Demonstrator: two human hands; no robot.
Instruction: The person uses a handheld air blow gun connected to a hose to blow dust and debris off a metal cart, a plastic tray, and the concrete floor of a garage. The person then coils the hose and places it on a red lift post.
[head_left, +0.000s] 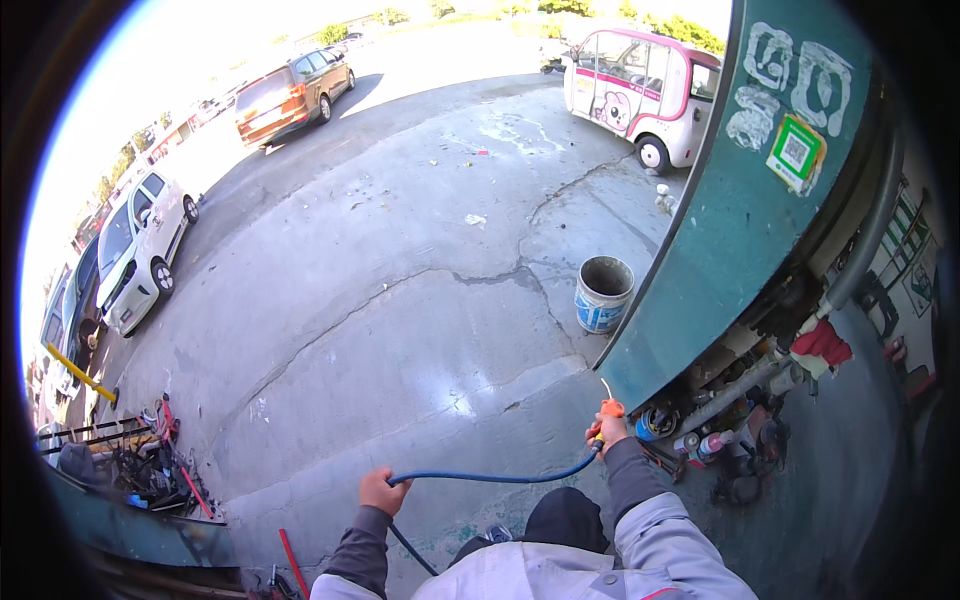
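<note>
Presently, your right hand (608, 432) is closed round orange hose gun (612, 407) near teal post (700, 280); your left hand (383, 492), also closed, holds blue hose (500, 479); gun likely light, hose springy: grip gun behind thin nozzle (606, 387)

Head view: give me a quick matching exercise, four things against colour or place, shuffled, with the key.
1. Hose
2. Nozzle
3. Bucket
4. Small van

A. Upright, left of the green pillar
B. Pink and white, on wheels
C. Blue, running between left hand and right hand
D. Orange-bodied, pale-tipped

Pairs: 1-C, 2-D, 3-A, 4-B
</note>
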